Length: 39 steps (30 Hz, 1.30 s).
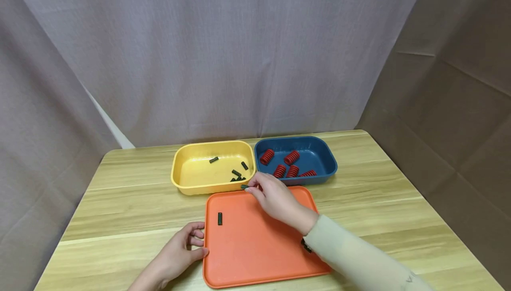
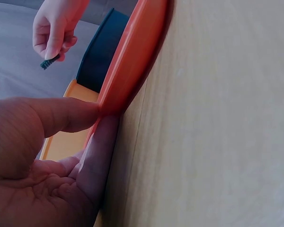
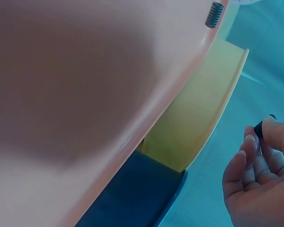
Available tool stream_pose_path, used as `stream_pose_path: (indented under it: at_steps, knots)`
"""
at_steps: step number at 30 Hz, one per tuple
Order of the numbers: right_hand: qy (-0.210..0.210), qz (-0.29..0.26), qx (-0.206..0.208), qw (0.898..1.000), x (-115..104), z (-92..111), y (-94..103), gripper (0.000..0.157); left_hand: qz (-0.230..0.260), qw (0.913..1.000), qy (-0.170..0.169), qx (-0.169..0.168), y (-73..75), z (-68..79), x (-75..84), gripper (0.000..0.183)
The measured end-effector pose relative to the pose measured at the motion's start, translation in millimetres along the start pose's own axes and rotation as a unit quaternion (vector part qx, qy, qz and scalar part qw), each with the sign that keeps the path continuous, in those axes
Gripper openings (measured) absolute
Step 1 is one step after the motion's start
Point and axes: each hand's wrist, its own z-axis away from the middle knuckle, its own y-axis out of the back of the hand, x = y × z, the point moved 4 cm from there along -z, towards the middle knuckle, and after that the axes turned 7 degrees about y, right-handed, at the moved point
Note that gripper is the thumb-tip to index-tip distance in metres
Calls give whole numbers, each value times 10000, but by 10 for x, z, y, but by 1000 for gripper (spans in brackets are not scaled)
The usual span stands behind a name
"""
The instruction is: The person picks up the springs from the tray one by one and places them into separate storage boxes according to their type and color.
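Note:
My right hand (image 1: 275, 194) pinches a small dark spring (image 1: 245, 186) between thumb and fingertips, above the far edge of the orange tray (image 1: 255, 246) and close to the yellow bin's near wall. In the right wrist view the spring (image 3: 259, 129) pokes out past the thumb. My left hand (image 1: 179, 251) grips the tray's left edge, thumb on the rim and a finger against its outer side, as the left wrist view shows. Another dark spring (image 1: 220, 218) lies on the tray near its upper left corner.
Behind the tray, a yellow bin (image 1: 183, 184) holds several dark springs. Beside it on the right, a blue bin (image 1: 325, 175) holds several thicker red springs (image 1: 292, 157). All stand on a wooden table (image 1: 119, 202), with grey curtains (image 1: 239, 60) behind.

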Motion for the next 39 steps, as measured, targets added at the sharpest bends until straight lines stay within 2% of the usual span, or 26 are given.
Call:
stream_pose_path:
  at_steps: [14, 22, 31, 39]
  knots:
    - [-455, -480, 391, 9970, 31, -366, -145, 9, -17, 10000, 10, 67, 17, -12, -18, 61]
    - [-734, -573, 577, 9940, 34, -582, -327, 11, 46, 10000, 39, 21, 16, -33, -24, 62]
    - [-844, -502, 450, 9942, 96, -710, -556, 13, 26, 10000, 54, 17, 21, -24, -24, 62]
    - [-1028, -334, 270, 9938, 140, -710, -622, 13, 12, 10000, 93, 11, 8, -20, -30, 62]
